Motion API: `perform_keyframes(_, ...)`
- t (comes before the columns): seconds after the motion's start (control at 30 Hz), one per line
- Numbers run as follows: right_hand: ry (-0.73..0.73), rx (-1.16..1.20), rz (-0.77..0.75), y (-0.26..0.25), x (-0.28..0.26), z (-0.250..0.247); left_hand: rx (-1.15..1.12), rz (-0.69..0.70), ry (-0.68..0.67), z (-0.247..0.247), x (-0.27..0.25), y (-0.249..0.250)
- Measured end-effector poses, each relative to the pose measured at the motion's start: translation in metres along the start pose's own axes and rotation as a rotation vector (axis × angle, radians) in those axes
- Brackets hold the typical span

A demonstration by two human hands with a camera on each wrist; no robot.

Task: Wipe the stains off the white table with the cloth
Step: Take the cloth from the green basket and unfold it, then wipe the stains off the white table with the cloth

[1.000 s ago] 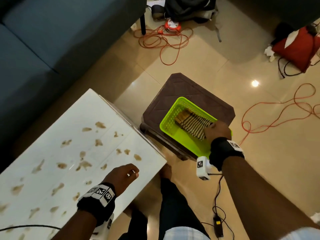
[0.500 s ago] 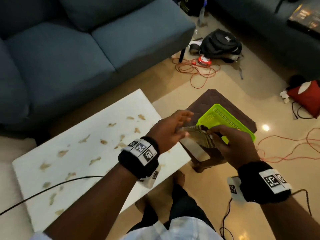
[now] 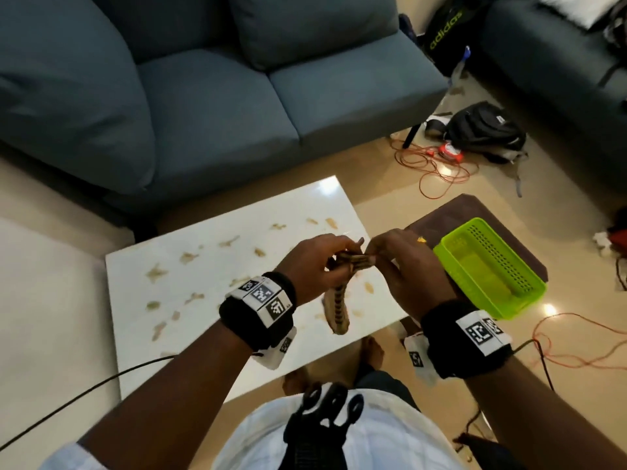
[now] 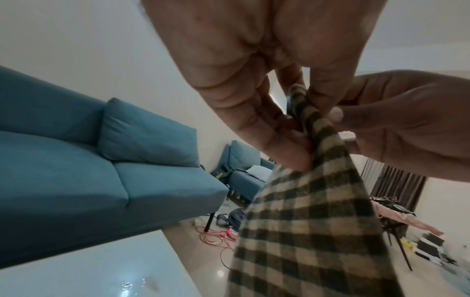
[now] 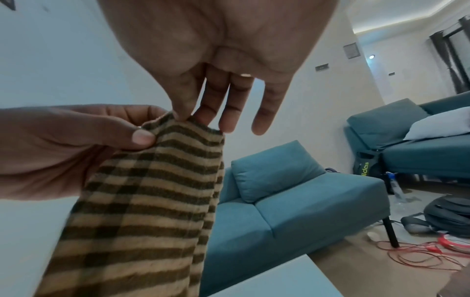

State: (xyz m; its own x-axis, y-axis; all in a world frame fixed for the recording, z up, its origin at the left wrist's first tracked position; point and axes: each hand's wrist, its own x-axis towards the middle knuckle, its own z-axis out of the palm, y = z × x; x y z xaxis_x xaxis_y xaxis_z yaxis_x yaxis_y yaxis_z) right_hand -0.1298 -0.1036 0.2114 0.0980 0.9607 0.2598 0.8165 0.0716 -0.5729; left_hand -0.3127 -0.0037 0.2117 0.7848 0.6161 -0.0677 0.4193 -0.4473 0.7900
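A tan cloth [image 3: 336, 307] with dark checks hangs above the right end of the white table [image 3: 190, 310]. Both hands hold its top edge. My left hand [image 3: 315, 266] pinches one corner between thumb and fingers, seen close in the left wrist view on the cloth [image 4: 315, 221]. My right hand [image 3: 397, 262] pinches the other part of the edge with thumb and forefinger, its other fingers straight; the right wrist view shows the cloth [image 5: 142, 211] hanging down. Several brown stains [image 3: 188, 257] are scattered over the table top.
A lime green basket [image 3: 488, 266] stands empty on a dark brown stool [image 3: 464, 212] right of the table. A blue sofa [image 3: 210, 96] runs behind the table. Red cable [image 3: 437, 167] and a black backpack [image 3: 481, 130] lie on the floor at the right.
My right hand lifted the cloth out of the green basket and brought it over the table; my left hand rose from the table and took hold of it. The cloth now hangs unfolded.
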Motion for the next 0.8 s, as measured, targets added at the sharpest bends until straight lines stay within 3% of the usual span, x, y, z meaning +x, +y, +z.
perform_keyframes(0.17, -0.136, 0.034, -0.036, -0.002, -0.001, 0.003, 0.405, 0.009, -0.074, -0.01, -0.017, -0.027)
perform_keyframes(0.27, -0.202, -0.052, -0.014, 0.008, -0.002, 0.003, 0.595, -0.01, -0.01, -0.011, -0.022, -0.047)
perform_keyframes(0.33, -0.267, -0.11, 0.049, 0.019, -0.011, 0.006, 0.524, -0.116, -0.034, -0.004, -0.025, -0.054)
perform_keyframes(0.43, -0.365, -0.129, 0.124, 0.049, -0.03, 0.015, 0.444, -0.32, -0.224, 0.03, -0.027, -0.066)
perform_keyframes(0.6, -0.568, -0.109, 0.264, 0.111, -0.073, 0.038, 0.349, -0.409, -0.446, 0.115, -0.045, -0.078)
perform_keyframes(0.8, -0.902, -0.065, 0.375, 0.214, -0.097, 0.076, 0.044, -0.62, -0.461, 0.207, -0.025, -0.103)
